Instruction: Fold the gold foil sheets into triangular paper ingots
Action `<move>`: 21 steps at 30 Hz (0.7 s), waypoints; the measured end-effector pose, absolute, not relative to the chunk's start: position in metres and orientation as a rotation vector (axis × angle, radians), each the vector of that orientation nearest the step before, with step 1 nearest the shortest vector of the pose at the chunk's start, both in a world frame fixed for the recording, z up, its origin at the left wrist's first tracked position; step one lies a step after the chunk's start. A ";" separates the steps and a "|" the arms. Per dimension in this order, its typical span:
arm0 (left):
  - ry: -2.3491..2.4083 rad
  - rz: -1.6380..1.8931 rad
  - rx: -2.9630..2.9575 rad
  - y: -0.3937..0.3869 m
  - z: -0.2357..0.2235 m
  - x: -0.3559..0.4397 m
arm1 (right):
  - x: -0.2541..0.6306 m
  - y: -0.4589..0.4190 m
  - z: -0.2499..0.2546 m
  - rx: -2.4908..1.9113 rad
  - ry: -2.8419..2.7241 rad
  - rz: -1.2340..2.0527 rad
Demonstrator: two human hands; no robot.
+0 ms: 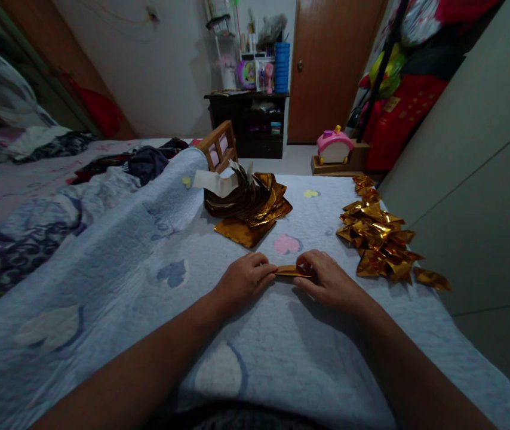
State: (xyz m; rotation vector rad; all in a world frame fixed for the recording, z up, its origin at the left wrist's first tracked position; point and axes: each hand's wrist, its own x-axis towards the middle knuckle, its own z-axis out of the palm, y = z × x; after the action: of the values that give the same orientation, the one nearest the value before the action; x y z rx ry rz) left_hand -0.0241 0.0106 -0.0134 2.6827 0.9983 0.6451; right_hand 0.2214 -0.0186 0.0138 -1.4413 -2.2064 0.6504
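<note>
A narrow folded strip of gold foil paper (287, 271) lies low over the bed cover between my hands. My left hand (246, 276) has its fingers closed at the strip's left end. At the other end, my right hand (325, 278) pinches the strip between thumb and curled fingers. Just beyond them sits a fanned stack of gold foil sheets (255, 200), with one sheet (245, 232) lying flat at its near edge. To the right lies a heap of folded gold foil pieces (375, 233), and a single folded piece (432, 278) rests near the bed's edge.
The light blue quilted cover (255, 346) spreads under everything, raised in a ridge at left. A wooden bed rail (219, 146) stands behind the stack. Clothes and bedding lie at left; a pale cabinet (474, 179) borders the right side. A pink toy (334, 146) sits beyond.
</note>
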 end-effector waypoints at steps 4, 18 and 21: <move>0.996 0.658 2.597 0.009 -0.010 -0.023 | 0.216 -0.020 0.015 -1.395 -2.147 0.707; 0.933 0.865 2.227 0.003 0.007 -0.018 | 0.213 -0.020 0.016 -1.418 -1.972 0.804; 0.931 0.909 2.181 0.002 0.009 -0.017 | 0.212 -0.021 0.018 -1.417 -1.987 0.822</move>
State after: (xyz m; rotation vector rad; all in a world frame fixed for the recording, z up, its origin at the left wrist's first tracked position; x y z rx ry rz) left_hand -0.0173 0.0021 0.0090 2.1811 0.9313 0.9093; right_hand 0.2121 -0.0215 0.0175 -1.4175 -1.9867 0.8225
